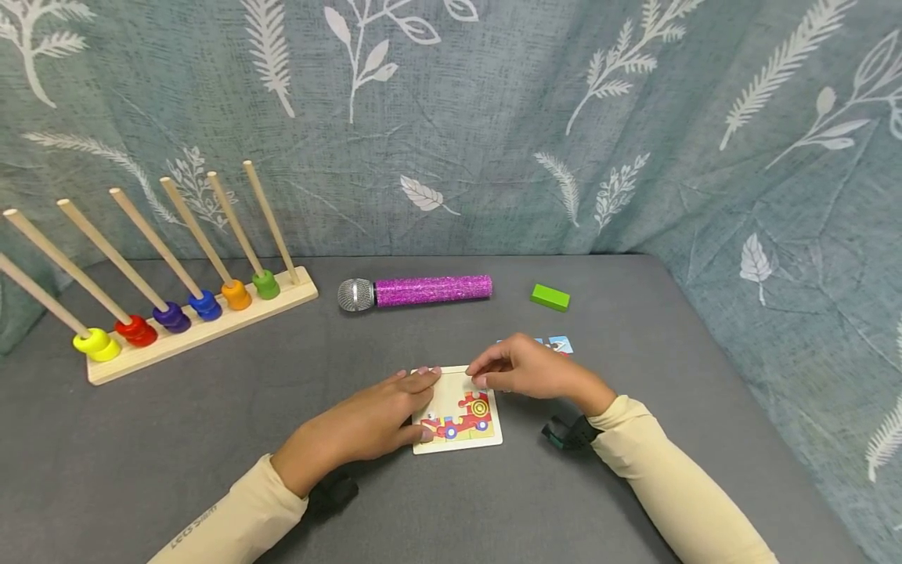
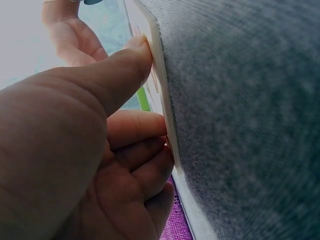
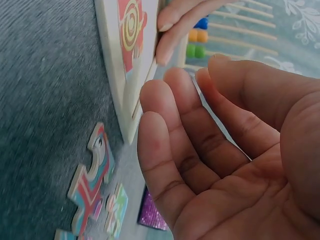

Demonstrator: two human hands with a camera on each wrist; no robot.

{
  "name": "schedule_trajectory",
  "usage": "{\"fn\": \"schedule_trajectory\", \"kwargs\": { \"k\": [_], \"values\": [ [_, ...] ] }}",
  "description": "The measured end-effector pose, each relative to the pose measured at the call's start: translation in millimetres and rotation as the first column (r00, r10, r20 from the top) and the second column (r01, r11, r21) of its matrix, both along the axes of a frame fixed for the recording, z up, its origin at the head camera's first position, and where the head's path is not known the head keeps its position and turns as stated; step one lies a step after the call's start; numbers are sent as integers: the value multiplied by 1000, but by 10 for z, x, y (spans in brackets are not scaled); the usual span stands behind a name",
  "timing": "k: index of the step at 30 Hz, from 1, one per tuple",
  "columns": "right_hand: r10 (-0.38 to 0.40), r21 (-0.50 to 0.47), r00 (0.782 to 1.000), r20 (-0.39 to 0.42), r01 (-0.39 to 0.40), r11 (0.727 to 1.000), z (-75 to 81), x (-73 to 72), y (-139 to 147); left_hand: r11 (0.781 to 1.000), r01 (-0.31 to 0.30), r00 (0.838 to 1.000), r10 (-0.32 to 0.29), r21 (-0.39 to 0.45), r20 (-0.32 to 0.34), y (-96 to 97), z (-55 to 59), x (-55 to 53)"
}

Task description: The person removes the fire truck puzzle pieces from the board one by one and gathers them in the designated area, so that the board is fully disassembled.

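A square wooden jigsaw board lies on the table, partly filled with red, yellow and blue pieces that show wheels. My left hand rests at its left side, fingers extended over the far left part and thumb on the near left corner. Over the far right corner hovers my right hand, its fingers loosely bent. In the right wrist view nothing shows between those fingers, though thumb and index tips overlap. Loose jigsaw pieces lie beside the board, partly hidden under the right hand in the head view.
A purple glittery microphone lies behind the board. To its right is a green block. At the far left stands a wooden peg rack with coloured beads. A leaf-patterned curtain hangs behind the grey table.
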State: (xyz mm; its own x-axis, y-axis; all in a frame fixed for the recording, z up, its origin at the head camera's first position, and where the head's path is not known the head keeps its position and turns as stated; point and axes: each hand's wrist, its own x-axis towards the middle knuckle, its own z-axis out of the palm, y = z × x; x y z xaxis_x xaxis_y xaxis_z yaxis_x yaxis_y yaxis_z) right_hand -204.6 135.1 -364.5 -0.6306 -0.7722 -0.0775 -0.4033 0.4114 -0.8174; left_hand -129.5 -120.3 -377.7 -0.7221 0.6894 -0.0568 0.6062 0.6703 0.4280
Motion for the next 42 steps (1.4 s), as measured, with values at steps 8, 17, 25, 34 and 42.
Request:
{"fn": "schedule_trajectory", "kwargs": {
  "k": [8, 17, 25, 34, 42],
  "values": [
    [26, 20, 1000, 17, -26, 999, -2, -3, -47, 1000, 7, 1000, -7, 1, -11, 12, -18, -10],
    [48, 38, 999, 6, -48, 998, -21, 14, -44, 1000, 11, 1000, -11, 3, 6, 6, -15, -9],
    [71, 52, 997, -17, -70, 996, -24, 9, -66, 1000, 18, 1000, -18, 8, -13, -1, -15, -10],
    [61, 9, 998, -7, -61, 998, -28, 13, -95, 1000, 15, 1000, -15, 10, -7, -1, -19, -21],
    [88, 5, 996, -26, -88, 996, -51, 20, -111, 1000, 12, 1000, -12, 18, -15, 0, -27, -21]
  ]
}}
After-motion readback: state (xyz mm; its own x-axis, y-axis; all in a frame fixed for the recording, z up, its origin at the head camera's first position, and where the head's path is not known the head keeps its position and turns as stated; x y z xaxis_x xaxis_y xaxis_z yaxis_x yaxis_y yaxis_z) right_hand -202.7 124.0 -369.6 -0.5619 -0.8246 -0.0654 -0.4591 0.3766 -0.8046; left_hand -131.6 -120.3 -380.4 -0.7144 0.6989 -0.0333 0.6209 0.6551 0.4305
